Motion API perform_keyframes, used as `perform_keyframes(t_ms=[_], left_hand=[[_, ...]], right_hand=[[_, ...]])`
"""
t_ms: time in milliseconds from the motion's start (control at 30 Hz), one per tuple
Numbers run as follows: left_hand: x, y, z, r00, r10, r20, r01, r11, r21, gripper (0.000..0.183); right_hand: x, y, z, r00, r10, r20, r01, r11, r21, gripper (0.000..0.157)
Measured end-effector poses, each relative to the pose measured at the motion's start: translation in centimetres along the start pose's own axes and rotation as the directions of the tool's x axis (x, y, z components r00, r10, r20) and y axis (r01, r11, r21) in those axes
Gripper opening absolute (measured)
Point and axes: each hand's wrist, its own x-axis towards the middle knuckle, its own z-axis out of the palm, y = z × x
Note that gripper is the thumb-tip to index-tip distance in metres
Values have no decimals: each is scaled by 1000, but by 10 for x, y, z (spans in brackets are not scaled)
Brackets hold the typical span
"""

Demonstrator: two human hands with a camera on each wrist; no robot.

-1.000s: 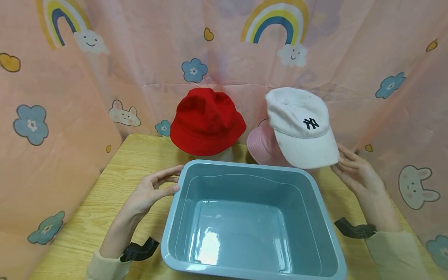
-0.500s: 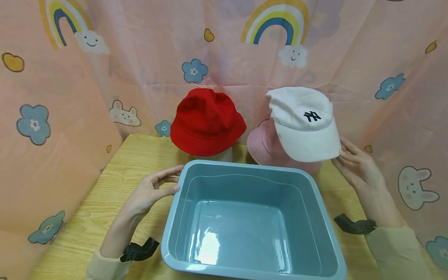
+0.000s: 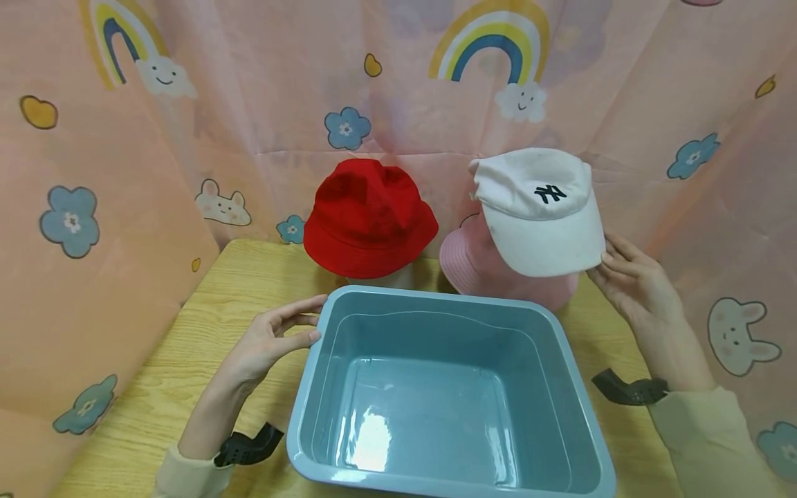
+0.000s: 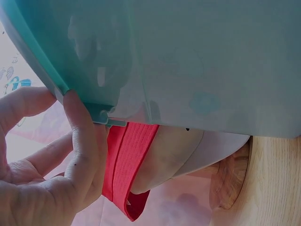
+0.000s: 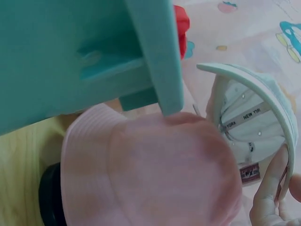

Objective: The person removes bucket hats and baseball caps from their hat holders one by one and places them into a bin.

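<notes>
I see the white cap (image 3: 538,211), black monogram on its crown, held up by one edge of its downward-sloping brim; nearer my head view, the glossy blue basin (image 3: 429,415) sits open side up

Left hand (image 3: 270,339), right hand (image 3: 641,287), both pinching, forearms (image 3: 210,418) angled inward

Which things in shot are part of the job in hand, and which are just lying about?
In the job, judging by the hands:
white cap, brim pinched by the right hand
blue basin, rim gripped by the left hand

Apparently just there:
red hat, no hand on it
pink hat, likewise
table and curtain, just the setting
</notes>
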Motion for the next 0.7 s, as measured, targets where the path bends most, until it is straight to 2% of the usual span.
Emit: perform_keyframes(t_ms=[267, 467, 700], left_hand=[[0, 1, 1, 1000, 2, 5, -1, 1000, -9, 55], [0, 1, 1, 1000, 2, 3, -2, 1000, -10, 55], [0, 1, 1, 1000, 8, 3, -8, 1000, -4, 54]], right_hand=[[4, 2, 13, 997, -21, 68, 24, 999, -44, 47], [3, 3, 24, 996, -25, 83, 30, 998, -51, 47], [0, 4, 38, 986, -20, 167, 36, 995, -93, 49]])
